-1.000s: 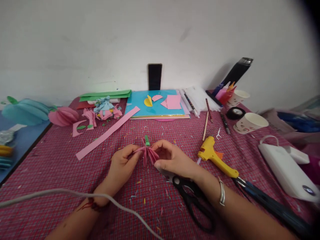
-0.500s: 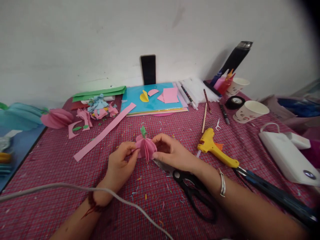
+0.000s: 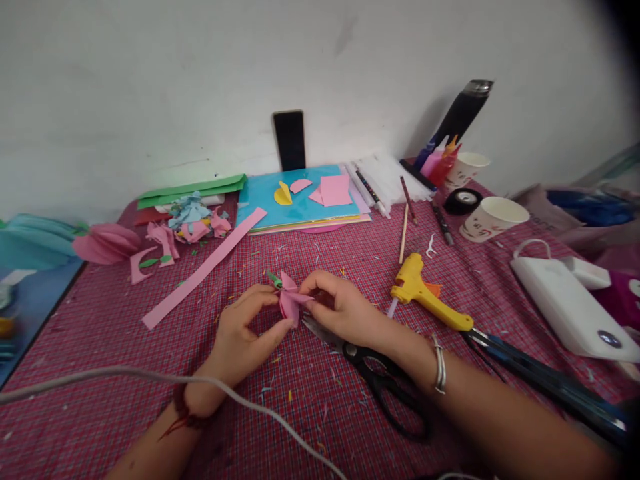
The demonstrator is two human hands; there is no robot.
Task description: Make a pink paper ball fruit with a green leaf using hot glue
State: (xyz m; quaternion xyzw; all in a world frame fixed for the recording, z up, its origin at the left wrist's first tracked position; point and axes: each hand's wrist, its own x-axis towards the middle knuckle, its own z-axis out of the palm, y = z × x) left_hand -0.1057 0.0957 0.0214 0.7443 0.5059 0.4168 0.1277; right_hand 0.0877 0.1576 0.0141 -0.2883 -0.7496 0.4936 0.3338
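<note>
Between my hands is a small pink folded-paper pumpkin (image 3: 290, 305) with a green paper stem, tilted so that the stem points up and left. My left hand (image 3: 246, 327) grips its left side between thumb and fingers. My right hand (image 3: 343, 313) pinches a pink fold on the right side. Black-handled scissors (image 3: 385, 380) lie under and beside my right wrist, their blades partly hidden. Right of that forearm rests a yellow hot glue gun (image 3: 415, 287) with a glue stick at its nozzle.
A pink paper strip (image 3: 205, 267) and paper scraps (image 3: 193, 217) lie left. Coloured sheets (image 3: 300, 207) and a phone (image 3: 290, 140) are at the wall. Paper cups (image 3: 493, 220), black tape (image 3: 463, 200) and a white power bank (image 3: 560, 303) stand right. A cable (image 3: 165, 377) crosses in front.
The pumpkin has turned from upright to tilted, its stem swinging left. My left fingers have shifted over its top, and my right hand now pulls a fold outward. The view has moved slightly.
</note>
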